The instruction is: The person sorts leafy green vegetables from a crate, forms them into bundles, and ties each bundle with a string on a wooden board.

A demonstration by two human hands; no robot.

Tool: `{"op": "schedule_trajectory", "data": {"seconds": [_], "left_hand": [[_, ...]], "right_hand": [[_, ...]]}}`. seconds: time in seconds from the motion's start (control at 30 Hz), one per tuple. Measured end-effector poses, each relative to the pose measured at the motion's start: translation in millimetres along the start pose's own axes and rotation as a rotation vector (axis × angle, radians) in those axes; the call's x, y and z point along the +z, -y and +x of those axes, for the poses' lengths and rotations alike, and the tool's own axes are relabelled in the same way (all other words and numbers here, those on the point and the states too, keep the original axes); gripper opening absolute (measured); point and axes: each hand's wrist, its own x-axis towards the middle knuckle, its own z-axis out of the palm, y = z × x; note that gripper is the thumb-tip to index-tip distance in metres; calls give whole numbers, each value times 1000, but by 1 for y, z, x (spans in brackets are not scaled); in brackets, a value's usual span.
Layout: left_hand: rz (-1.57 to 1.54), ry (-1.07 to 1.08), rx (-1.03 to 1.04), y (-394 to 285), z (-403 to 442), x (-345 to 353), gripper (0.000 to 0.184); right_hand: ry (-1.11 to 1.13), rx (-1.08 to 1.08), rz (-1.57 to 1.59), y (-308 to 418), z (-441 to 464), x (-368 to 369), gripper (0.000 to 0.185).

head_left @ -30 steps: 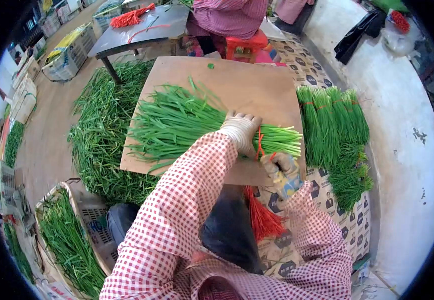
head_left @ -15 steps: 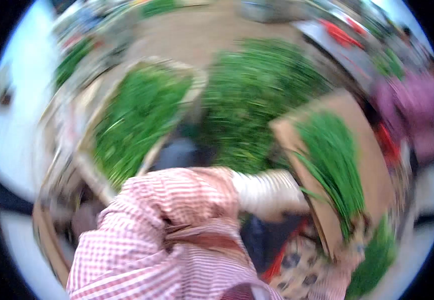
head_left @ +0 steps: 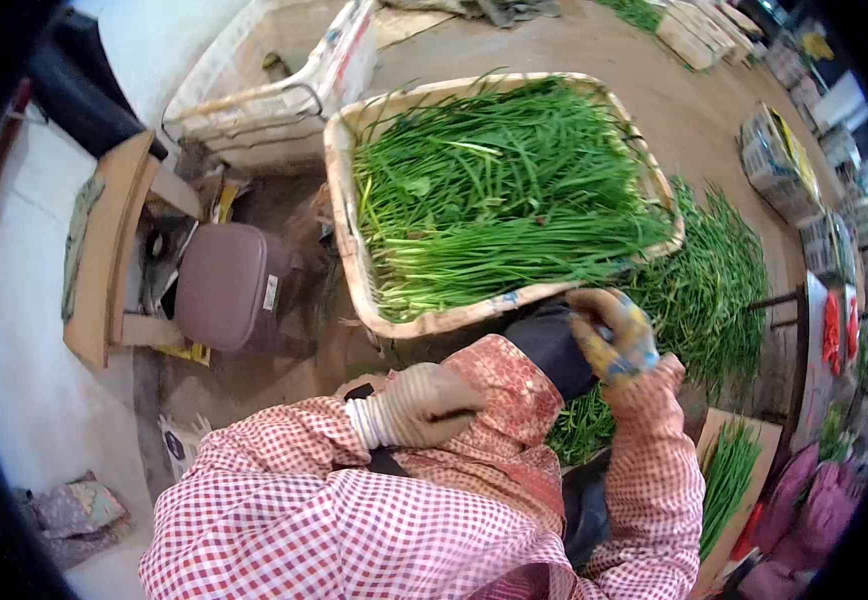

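My left hand [head_left: 429,405], in a soiled beige glove with a striped cuff, hovers over my red patterned apron [head_left: 514,375]. Its fingers are curled together, and nothing shows in them. Beside the near right corner of a white crate [head_left: 354,275] is my right hand [head_left: 612,335], gloved with yellow and blue patches. Its fingers are bent and apart from the thumb, with nothing visible between them. Long green chives [head_left: 514,190] fill the crate, their pale ends mostly toward the left. A bunch of chives [head_left: 729,475] lies on a cardboard sheet [head_left: 754,440] at lower right.
A loose heap of greens [head_left: 719,290] lies right of the crate. To the left stand a brown stool [head_left: 224,285] and a wooden frame [head_left: 119,240]. Another white bin [head_left: 254,130] is behind. A person in purple [head_left: 794,500] is at the right edge.
My view has swung left, bringing the crate to the middle. My left arm has drawn back from the cardboard. My right hand has come away from the bunch there to the crate's corner.
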Motion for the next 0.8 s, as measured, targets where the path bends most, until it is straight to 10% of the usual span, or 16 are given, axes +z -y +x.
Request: {"op": "schedule_trajectory", "data": {"seconds": [0.17,0.4,0.8], "left_hand": [[-98,-183,-211,19,-28,-12,17],[-202,-341,-227,43,-39,-12,20],[-221,-477,-186,66,-43,-9,25]], "right_hand": [[313,-285,-471,-23,113,86,53],[808,-147,-870,-17,184,157,107],[1008,-130,-1019,-9,204,166,92]]}}
